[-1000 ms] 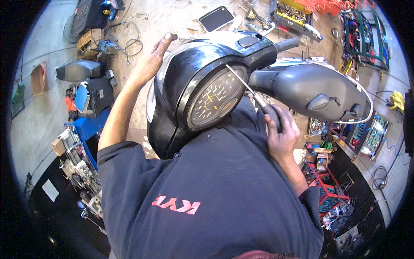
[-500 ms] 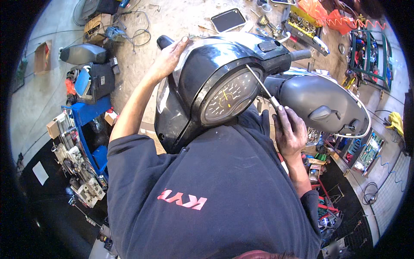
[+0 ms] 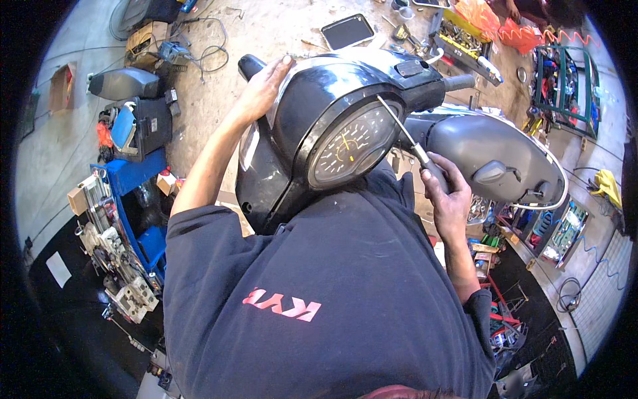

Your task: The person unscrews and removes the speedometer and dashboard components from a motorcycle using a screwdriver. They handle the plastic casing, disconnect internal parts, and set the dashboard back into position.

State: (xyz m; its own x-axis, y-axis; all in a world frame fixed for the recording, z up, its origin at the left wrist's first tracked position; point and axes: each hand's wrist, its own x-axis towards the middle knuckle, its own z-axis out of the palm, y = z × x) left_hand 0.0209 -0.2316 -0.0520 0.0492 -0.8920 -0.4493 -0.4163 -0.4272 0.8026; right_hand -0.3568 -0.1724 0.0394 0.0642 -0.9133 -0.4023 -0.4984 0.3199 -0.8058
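Observation:
A black scooter handlebar cover [image 3: 302, 110] is tilted in front of me, its lower edge against my dark shirt. Set into it is an oval speedometer [image 3: 347, 147] with white marks and yellow symbols. My left hand [image 3: 264, 88] grips the cover's left side, fingers reaching over the edge where some are hidden. In my right hand [image 3: 450, 194] is a screwdriver [image 3: 415, 144], my fingers wrapped round its dark handle. Its thin metal shaft points up and left, with the tip at the upper right rim of the speedometer.
A dark scooter seat [image 3: 495, 149] lies to the right, close to my right hand. Beyond the cover are a black tray [image 3: 347, 32] and a yellow-edged toolbox [image 3: 462, 50]. On the left stand a blue cart [image 3: 136, 173] and engine parts [image 3: 119, 259]. A green-framed rack [image 3: 566, 86] is far right.
My right hand has shifted its hold on the screwdriver handle, the fingers now curled further round it. The tip stays near the speedometer rim. My left hand keeps its place on the cover.

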